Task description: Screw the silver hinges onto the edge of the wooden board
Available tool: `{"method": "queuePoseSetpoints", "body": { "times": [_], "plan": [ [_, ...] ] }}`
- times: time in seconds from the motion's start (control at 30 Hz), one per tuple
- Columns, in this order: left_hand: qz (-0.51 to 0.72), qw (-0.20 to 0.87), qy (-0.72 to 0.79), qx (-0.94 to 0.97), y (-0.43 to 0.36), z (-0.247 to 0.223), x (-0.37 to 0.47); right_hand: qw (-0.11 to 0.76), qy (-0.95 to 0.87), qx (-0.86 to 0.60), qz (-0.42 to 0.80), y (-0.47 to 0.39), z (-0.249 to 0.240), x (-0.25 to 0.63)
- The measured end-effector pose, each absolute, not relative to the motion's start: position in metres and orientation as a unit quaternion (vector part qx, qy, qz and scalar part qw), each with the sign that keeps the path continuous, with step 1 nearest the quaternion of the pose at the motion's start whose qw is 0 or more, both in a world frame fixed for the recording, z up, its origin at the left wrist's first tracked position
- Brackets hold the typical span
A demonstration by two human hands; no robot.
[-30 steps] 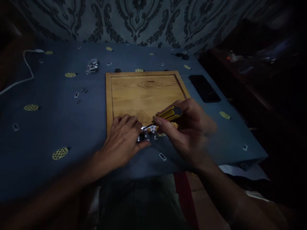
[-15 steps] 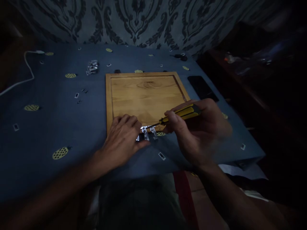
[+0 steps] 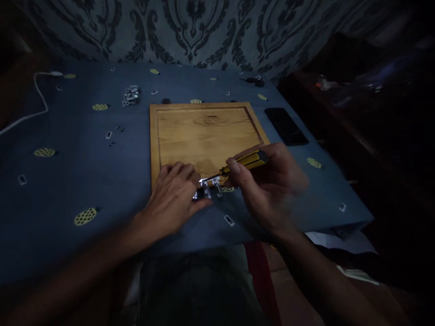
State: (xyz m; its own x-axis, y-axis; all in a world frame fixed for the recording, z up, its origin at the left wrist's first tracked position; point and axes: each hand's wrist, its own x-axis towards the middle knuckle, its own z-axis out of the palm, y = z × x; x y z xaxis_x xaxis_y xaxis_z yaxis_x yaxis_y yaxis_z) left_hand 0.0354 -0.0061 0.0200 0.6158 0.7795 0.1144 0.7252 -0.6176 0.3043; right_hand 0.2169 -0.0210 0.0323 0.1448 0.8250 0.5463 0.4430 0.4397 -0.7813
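A wooden panel (image 3: 207, 136) with a raised frame lies on the blue cloth. Metal cabinet hinges (image 3: 216, 184) sit along its near edge, their arms sticking out toward me. My left hand (image 3: 175, 192) presses over this edge beside the hinges, fingers bent on the wood and thumb in front; part of a hinge is hidden under it. In my right hand (image 3: 268, 185) is a yellow and black screwdriver (image 3: 244, 163), gripped by its handle. Its shaft slants down left, and the tip is at the hinge nearest my left hand.
Several more hinges (image 3: 131, 96) are piled beyond the panel at left, with small screws (image 3: 113, 144) closer in. A black phone (image 3: 286, 127) lies to the right. Dark scissors (image 3: 254, 81) lie at the back, and a white cable (image 3: 42, 95) runs along the left.
My right hand has moved left and slightly turned with the screwdriver, whose handle now sits closer to the panel's edge. The left hand has stayed in place.
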Motion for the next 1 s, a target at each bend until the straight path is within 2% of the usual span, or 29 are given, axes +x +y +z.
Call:
{"method": "queuePoseSetpoints", "body": {
  "times": [0.5,0.67,0.77,1.0],
  "plan": [
    [0.115,0.118,0.423,0.891,-0.007,0.019,0.035,0.546,-0.657,-0.472,0.219,-0.019,0.038,0.218],
    [0.106,0.116,0.43,0.889,-0.007,0.02,0.036,0.478,-0.703,-0.447,0.278,-0.013,0.053,0.226],
    [0.107,0.118,0.428,0.89,-0.007,0.021,0.036,0.454,-0.731,-0.43,0.272,-0.011,0.057,0.232],
    [0.12,0.125,0.419,0.891,-0.007,0.02,0.035,0.463,-0.724,-0.456,0.233,-0.013,0.054,0.231]
  ]
}}
